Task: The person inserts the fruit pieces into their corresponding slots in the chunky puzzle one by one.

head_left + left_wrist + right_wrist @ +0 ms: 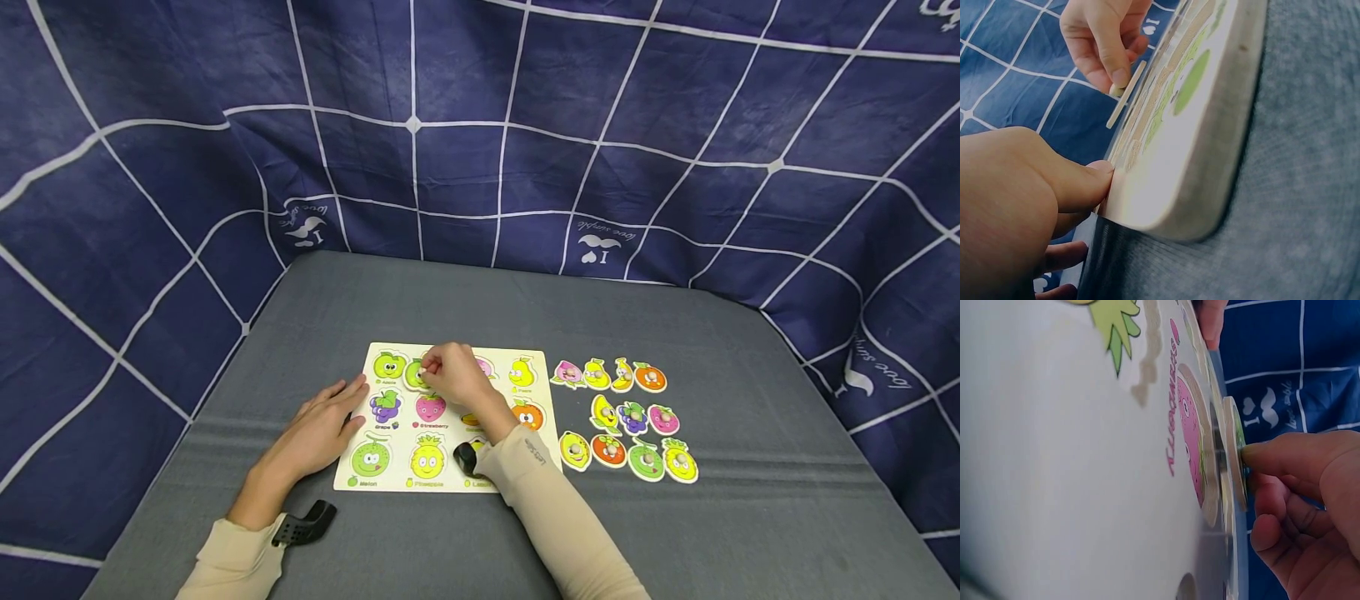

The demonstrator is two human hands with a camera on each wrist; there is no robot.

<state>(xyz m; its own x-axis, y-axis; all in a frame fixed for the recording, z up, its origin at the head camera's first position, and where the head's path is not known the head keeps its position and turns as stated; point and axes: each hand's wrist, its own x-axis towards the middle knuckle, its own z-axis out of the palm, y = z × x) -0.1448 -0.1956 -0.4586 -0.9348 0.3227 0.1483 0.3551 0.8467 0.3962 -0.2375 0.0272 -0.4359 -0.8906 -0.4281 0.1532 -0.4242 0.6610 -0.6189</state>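
**Clerk:** First item, and its holder?

**Checker:** One green fruit piece [414,378]. Held by the right hand [456,377], thumb and fingertips pinched together on its pale knob [1115,92]. Location: over the top row of the puzzle board [398,462], just beside the printed apple [389,365]. Contact with the board: could not be told.

**Clerk:** Other hand?

**Checker:** Left hand [318,427]. Fingers extended, slightly spread, nothing gripped; thumb tip touching the board's left edge.

**Clerk:** Hazards, as judged?

**Checker:** Four. A dropped piece: the knob was small and the hold was by fingertips. A crooked set-down: the hand screened much of the place beneath. A skidding board: the contact at its edge looked light. Scattered stock: the loose pieces [679,467] lay near the board's right side, within reach of a swinging sleeve [577,533].

**Clerk:** Writing?

**Checker:** On the board, "Apple" [386,382], "Grape" [383,427], "Strawberry" [1172,409], "Melon" [367,483] and "Pineapple" [428,483]. The word beneath the printed pear [521,372]: too small for certainty. On the blue curtain [465,67], "love simple" beside a moustache and a heart. Right sleeve: small lettering, not fully legible. Brand: none identified.
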